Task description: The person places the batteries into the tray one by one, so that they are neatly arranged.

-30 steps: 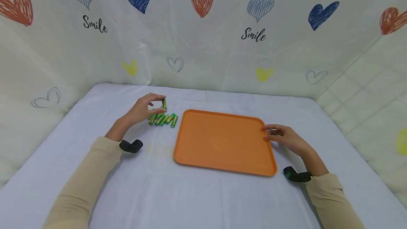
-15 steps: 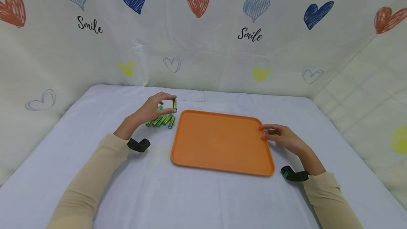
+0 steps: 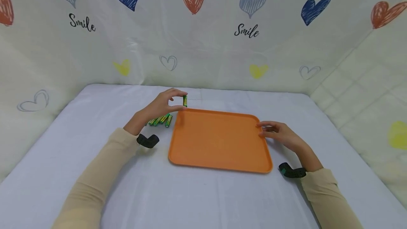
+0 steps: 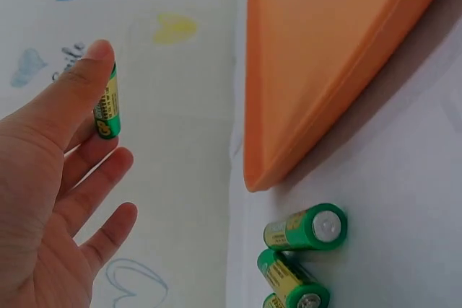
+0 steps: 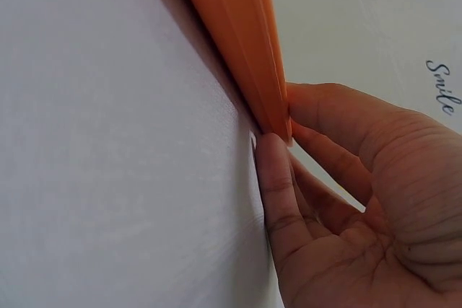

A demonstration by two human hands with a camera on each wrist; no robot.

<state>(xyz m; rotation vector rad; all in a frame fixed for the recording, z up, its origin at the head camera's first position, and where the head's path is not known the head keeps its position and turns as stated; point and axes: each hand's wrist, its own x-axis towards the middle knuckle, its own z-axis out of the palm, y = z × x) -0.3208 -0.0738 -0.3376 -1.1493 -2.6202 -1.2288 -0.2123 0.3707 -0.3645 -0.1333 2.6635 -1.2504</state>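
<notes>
My left hand [image 3: 163, 103] pinches a green-and-yellow battery [image 3: 185, 101] upright between thumb and fingertips, above the far left corner of an orange tray [image 3: 219, 140]. In the left wrist view the thumb covers the battery's upper end, and the other fingers are spread apart below it. Several more batteries [image 3: 161, 119] lie in a loose group left of the tray, partly hidden by the left hand and wrist. My right hand [image 3: 281, 135] holds the tray's right rim, with thumb and fingertips against the edge [image 5: 267, 70].
A white cloth [image 3: 197, 197] covers the table. Behind it hangs a pale curtain [image 3: 216, 63] printed with hearts and "Smile". Each wrist wears a black camera band, one on the left [image 3: 148, 140] and one on the right [image 3: 292, 170].
My left hand has carried the battery rightward from over the battery group to the tray's far left corner. The right hand stays at the tray's rim. The head view has shifted slightly.
</notes>
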